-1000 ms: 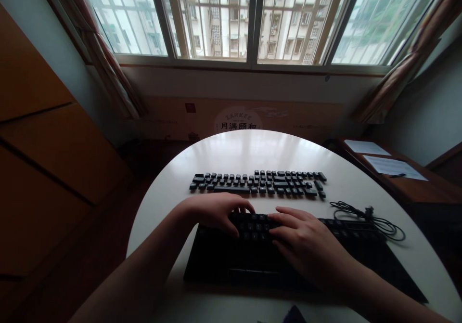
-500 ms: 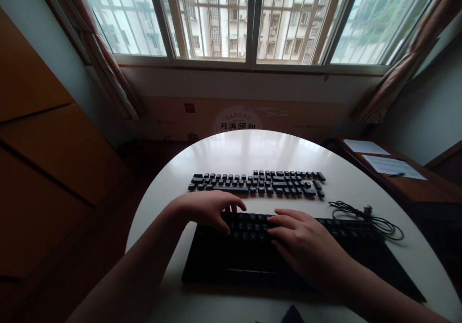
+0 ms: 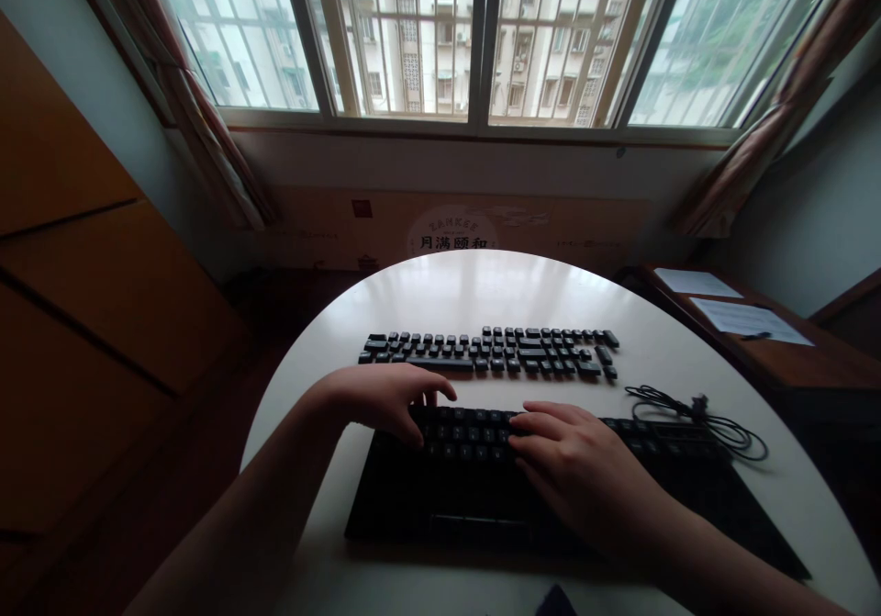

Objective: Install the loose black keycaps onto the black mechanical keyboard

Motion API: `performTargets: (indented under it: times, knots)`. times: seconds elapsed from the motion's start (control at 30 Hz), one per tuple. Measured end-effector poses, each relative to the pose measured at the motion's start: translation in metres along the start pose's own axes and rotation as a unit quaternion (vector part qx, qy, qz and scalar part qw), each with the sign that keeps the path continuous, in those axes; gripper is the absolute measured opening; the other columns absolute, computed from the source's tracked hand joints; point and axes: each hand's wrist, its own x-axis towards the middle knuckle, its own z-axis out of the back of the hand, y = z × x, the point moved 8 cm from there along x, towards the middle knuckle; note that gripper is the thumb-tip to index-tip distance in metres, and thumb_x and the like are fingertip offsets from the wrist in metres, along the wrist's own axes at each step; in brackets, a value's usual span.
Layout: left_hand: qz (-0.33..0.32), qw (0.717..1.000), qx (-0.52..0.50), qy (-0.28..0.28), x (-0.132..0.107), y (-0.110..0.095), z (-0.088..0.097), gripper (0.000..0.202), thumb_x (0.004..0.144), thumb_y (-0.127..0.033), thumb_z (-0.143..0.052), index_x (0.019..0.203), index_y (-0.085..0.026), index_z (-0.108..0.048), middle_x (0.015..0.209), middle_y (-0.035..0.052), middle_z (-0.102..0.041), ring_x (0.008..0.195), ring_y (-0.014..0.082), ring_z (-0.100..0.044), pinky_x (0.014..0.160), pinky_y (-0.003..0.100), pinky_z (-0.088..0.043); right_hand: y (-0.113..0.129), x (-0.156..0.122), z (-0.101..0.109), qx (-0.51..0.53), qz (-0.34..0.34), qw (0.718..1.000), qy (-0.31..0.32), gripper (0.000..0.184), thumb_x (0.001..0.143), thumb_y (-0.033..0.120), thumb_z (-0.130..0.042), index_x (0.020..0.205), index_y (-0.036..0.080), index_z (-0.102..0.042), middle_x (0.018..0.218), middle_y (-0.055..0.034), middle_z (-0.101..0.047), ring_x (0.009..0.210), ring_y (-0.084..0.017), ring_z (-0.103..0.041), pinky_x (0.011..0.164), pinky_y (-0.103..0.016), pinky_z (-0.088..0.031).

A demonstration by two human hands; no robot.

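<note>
A black keyboard (image 3: 482, 497) lies in front of me, with keycaps on its upper rows and a bare lower part. My left hand (image 3: 392, 400) is over its upper left, thumb and fingers apart, the thumb by the keys; some fingertips are hidden behind the hand. My right hand (image 3: 568, 446) rests across the middle of the keyboard, fingers stretched to the left over the upper rows, holding nothing that I can see. Behind the keyboard, loose black keycaps (image 3: 529, 353) lie in rows, a long space bar (image 3: 440, 364) among them.
The white round table (image 3: 468, 290) bears everything. A coiled black cable (image 3: 716, 428) lies at the keyboard's upper right. A dark blue object (image 3: 556, 601) shows at the bottom edge. Papers (image 3: 750, 320) lie on a brown side table (image 3: 819, 364); a wooden cabinet (image 3: 83, 322) stands left.
My left hand has shifted slightly left along the keyboard's upper rows, uncovering a little more of the keys. My right hand has stayed nearly still.
</note>
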Motion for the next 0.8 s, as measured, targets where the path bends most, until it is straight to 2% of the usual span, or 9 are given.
performTargets:
  times: [0.17,0.33,0.43,0.6,0.7,0.8]
  knots:
    - [-0.005,1.0,0.007,0.004,-0.001,0.003,0.0,0.076,0.067,-0.031,-0.079,0.14,-0.027,-0.055,0.127,0.004,-0.065,0.112,0.0249,-0.062,0.094,0.03,-0.048,0.001,0.0,0.002,0.008,-0.001,1.0,-0.003,0.022,0.083,0.003,-0.071,0.097,0.019,-0.077,0.111,-0.0044,-0.071,0.106,-0.03,-0.064,0.094,-0.049,-0.053]
    - [-0.033,0.999,-0.007,-0.008,0.005,-0.002,0.001,0.066,0.079,-0.047,-0.071,0.139,-0.021,-0.056,0.12,0.0074,-0.068,0.102,0.0231,-0.065,0.087,0.03,-0.05,0.001,0.001,0.002,0.015,-0.01,1.0,0.007,0.022,0.084,0.002,-0.07,0.097,0.019,-0.077,0.11,-0.005,-0.071,0.103,-0.029,-0.065,0.093,-0.047,-0.053]
    - [-0.061,0.997,0.001,-0.046,0.014,-0.011,-0.001,0.062,0.083,-0.054,-0.066,0.135,-0.02,-0.058,0.116,0.0084,-0.069,0.099,0.0235,-0.065,0.083,0.03,-0.051,-0.001,0.001,-0.001,0.009,-0.016,1.0,0.02,0.023,0.086,0.004,-0.069,0.099,0.02,-0.077,0.112,-0.0061,-0.071,0.104,-0.029,-0.064,0.094,-0.046,-0.052]
    - [-0.122,0.985,0.053,-0.11,0.022,-0.04,-0.012,0.049,0.084,-0.056,-0.066,0.122,-0.024,-0.066,0.117,0.0074,-0.068,0.103,0.0259,-0.063,0.082,0.032,-0.048,-0.001,0.001,-0.001,0.01,-0.015,1.0,0.024,0.024,0.085,0.004,-0.068,0.1,0.02,-0.077,0.112,-0.0069,-0.071,0.103,-0.029,-0.065,0.094,-0.045,-0.052]
    - [-0.134,0.982,0.072,-0.115,0.021,-0.05,-0.016,0.048,0.083,-0.055,-0.068,0.12,-0.024,-0.067,0.115,0.0072,-0.067,0.102,0.026,-0.063,0.081,0.032,-0.047,-0.001,0.001,-0.001,0.018,-0.015,0.999,0.029,0.024,0.084,0.003,-0.068,0.099,0.02,-0.077,0.113,-0.0065,-0.07,0.102,-0.029,-0.065,0.093,-0.045,-0.052]
    - [-0.134,0.982,0.074,-0.113,0.02,-0.051,-0.016,0.048,0.082,-0.054,-0.07,0.121,-0.024,-0.066,0.115,0.0067,-0.067,0.102,0.0257,-0.063,0.08,0.031,-0.047,-0.001,0.001,-0.001,0.016,-0.016,0.999,0.033,0.023,0.085,0.004,-0.068,0.099,0.02,-0.076,0.112,-0.0062,-0.071,0.102,-0.029,-0.065,0.093,-0.046,-0.051]
